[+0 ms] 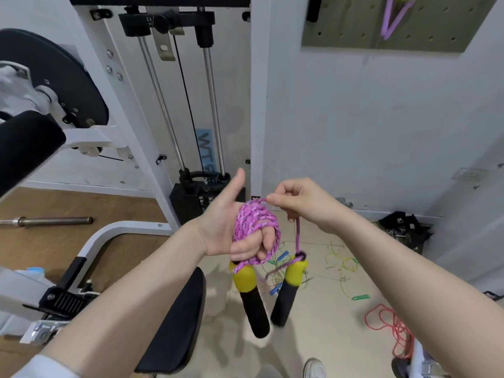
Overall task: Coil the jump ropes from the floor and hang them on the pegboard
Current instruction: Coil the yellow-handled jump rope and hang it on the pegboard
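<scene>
Pink rope [255, 222] is a braided cord, pink-and-white fleck, soft and limp. It's wound in several turns around my left hand [231, 227], fingers curled through the loops, thumb sticking up clear of the cord. My right hand [294, 203] pinches the free run of cord just beside the coil, fingers closed on it, and from there the strand drops straight down to one handle.

Both handles hang below the coil, off the floor: left handle [249, 298] and right handle [289, 291], each with a yellow collar on top and a black foam-looking grip below. They look like the heaviest part, so I expect them to swing and tug the loose turns. Foam should be grippy and compressible; the cord has a rough weave, so I don't expect it to slide much.

My read on handling: light overall, no stiffness, and the coil will only keep its shape while pinched or tied. Best hold is across the bundled turns, not by a handle, otherwise it unwinds.

Pegboard [381, 25] is at the top right edge of the wall, olive, a flat panel with rows of holes; a purple rope [392, 17] already hangs there.

Still on the floor: yellow-green rope [341, 266], thin and wiry-looking, and a red rope [392, 328], thin, in loose loops toward the right. Both look like smooth plastic cord, springier than the braid.
</scene>
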The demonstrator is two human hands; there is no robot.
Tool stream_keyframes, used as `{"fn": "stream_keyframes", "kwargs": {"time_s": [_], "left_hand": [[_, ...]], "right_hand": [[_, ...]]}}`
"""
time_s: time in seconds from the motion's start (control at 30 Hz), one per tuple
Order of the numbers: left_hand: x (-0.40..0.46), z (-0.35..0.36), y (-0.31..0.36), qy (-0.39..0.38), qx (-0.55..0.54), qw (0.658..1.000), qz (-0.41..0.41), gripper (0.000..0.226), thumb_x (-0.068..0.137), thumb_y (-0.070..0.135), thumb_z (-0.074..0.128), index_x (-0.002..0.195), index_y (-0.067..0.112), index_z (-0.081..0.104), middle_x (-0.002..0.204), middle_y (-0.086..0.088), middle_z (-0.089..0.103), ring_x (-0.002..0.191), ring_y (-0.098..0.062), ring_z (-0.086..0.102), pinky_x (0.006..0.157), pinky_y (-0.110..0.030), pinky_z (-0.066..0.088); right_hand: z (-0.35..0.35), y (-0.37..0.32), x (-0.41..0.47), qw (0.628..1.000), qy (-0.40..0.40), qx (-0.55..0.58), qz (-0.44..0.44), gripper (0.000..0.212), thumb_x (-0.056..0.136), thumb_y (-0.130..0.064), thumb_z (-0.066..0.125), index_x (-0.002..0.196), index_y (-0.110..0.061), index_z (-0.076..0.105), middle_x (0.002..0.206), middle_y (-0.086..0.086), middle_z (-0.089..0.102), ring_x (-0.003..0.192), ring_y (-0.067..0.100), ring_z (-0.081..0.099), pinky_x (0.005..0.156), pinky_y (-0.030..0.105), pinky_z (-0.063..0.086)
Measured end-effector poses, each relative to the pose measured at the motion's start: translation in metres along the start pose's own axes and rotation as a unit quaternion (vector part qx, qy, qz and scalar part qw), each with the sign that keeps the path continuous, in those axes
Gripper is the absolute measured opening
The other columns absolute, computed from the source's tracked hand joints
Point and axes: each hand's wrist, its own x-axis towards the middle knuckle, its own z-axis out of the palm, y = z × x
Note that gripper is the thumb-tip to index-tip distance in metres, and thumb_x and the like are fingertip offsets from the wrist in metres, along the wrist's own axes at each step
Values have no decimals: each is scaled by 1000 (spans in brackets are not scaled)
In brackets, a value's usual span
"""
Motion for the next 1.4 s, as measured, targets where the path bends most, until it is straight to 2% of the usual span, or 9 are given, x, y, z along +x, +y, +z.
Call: {"fn": "stream_keyframes", "kwargs": {"time_s": [0.13,0.27,0.47,0.63,0.8,0.9,1.1,1.23,1.4], "left_hand": [[-5,-1,4,24,-90,984,154,87,78,75,35,86,-5,67,45,1,57,41,-14,56,78,-27,50],[-2,3,10,322,-148,896,269,70,77,64,36,66,3,67,35,3,38,34,-11,39,67,-22,50],[4,-5,1,496,-46,842,209,46,97,41,37,83,2,57,41,3,38,37,-12,40,74,-25,49],[0,-4,-1,476,13,861,181,36,96,28,44,66,9,48,34,6,27,30,-10,28,55,-20,48],[-10,-1,0,282,54,946,148,41,88,33,55,50,20,50,30,11,30,27,-6,29,58,-22,48],[-11,1,-5,186,100,970,125,39,81,45,64,51,24,49,33,14,36,29,-4,35,63,-22,49],[-8,6,-14,201,63,973,95,47,69,54,72,49,22,46,29,10,38,30,-7,41,68,-21,50],[-8,7,-10,172,72,981,45,46,68,58,72,47,24,47,30,9,42,35,-9,49,69,-20,50],[-3,10,-10,144,169,974,-35,50,68,58,69,39,22,49,33,7,47,46,-9,57,77,-22,49]], "right_hand": [[11,23,-3,996,-81,19,33,34,95,-23,49,62,-18,54,49,-6,41,42,4,39,56,29,33],[20,27,-12,992,-112,-47,41,22,97,-14,46,85,-2,59,56,1,44,42,1,38,48,19,31],[21,14,-13,939,-186,-290,-16,25,89,-14,59,114,-16,63,79,-1,59,67,8,49,67,28,42],[15,4,-13,980,-130,-151,3,9,89,-14,61,90,-7,66,55,-9,45,52,7,39,57,27,39],[8,-5,-15,998,-50,-31,-23,15,87,-9,62,74,-15,60,52,-8,44,41,0,37,43,15,35],[3,-11,-17,998,-20,53,-31,9,86,-9,62,83,-16,58,58,-5,46,38,2,34,37,16,32],[3,-18,-28,990,-140,-30,-14,25,86,-11,63,110,-20,61,62,-17,60,40,-1,42,41,11,29],[12,-8,-30,978,-210,2,-17,37,81,0,66,116,-9,57,99,12,65,78,6,61,77,35,53],[17,2,-27,976,-215,9,14,53,72,-3,65,121,-13,50,96,16,63,86,28,56,75,50,41]]}}
